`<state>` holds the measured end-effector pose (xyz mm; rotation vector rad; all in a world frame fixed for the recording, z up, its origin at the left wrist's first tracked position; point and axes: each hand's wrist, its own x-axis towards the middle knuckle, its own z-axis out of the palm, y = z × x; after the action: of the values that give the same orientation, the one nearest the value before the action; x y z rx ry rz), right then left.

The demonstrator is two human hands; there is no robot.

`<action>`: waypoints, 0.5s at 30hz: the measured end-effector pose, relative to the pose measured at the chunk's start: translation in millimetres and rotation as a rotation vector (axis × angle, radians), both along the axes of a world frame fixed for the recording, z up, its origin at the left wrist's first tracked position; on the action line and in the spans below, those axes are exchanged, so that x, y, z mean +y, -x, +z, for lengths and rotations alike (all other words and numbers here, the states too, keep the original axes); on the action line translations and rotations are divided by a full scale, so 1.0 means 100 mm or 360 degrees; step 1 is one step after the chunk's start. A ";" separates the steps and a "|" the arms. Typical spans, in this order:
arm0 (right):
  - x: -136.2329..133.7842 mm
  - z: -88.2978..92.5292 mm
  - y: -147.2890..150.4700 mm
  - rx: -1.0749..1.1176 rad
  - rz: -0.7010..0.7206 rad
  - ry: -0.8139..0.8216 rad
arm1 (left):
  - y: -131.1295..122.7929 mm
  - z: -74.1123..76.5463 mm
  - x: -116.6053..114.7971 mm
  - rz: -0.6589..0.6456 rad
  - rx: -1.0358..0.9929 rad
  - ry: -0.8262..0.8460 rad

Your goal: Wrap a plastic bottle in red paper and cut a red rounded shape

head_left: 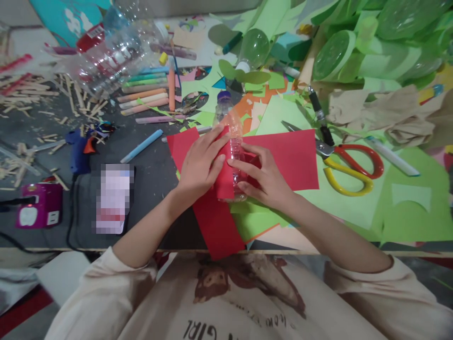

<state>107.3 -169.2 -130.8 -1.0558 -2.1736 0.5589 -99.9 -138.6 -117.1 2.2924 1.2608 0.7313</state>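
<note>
Red paper sheet point(283, 156) flat on dark table point(155, 179), small clear plastic bottle point(231, 141) lying across middle, purple cap away from body. Left hand point(200, 165) open, palm pressing paper flap over bottle side. Right hand point(265, 179) curled loosely round bottle, fingertips pinning other paper edge. Likely light, empty, thin-walled: dents under squeeze, slick, prone to roll. Paper stiff enough to spring back. Best hold: bottle body mid-length, flat fingers on overlap. Scissors point(348, 165) near right.
</note>
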 end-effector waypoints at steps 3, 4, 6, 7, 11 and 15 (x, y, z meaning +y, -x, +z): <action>0.00 0.01 -0.02 0.0046 -0.0037 0.0038 | -0.01 -0.04 -0.02 0.0075 -0.0145 0.0049; 0.00 0.02 -0.02 0.0079 -0.0054 0.0031 | -0.02 -0.05 -0.04 0.0110 -0.0192 0.0074; 0.00 0.02 -0.02 0.0156 -0.0095 0.0001 | -0.03 -0.04 -0.05 0.0175 -0.0292 0.0152; -0.01 0.03 -0.02 0.0192 -0.0118 -0.0013 | -0.04 -0.04 -0.06 0.0208 -0.0353 0.0209; -0.02 0.01 -0.03 0.0341 -0.0187 -0.0061 | -0.09 -0.08 -0.05 0.0308 -0.0778 0.0563; -0.03 0.00 -0.01 0.0499 -0.0244 -0.0107 | -0.14 -0.10 -0.04 0.0336 -0.1184 0.0915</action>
<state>108.6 -171.9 -130.7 -1.0141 -1.8106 0.5369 -86.2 -142.2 -127.6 1.2603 1.1428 1.0041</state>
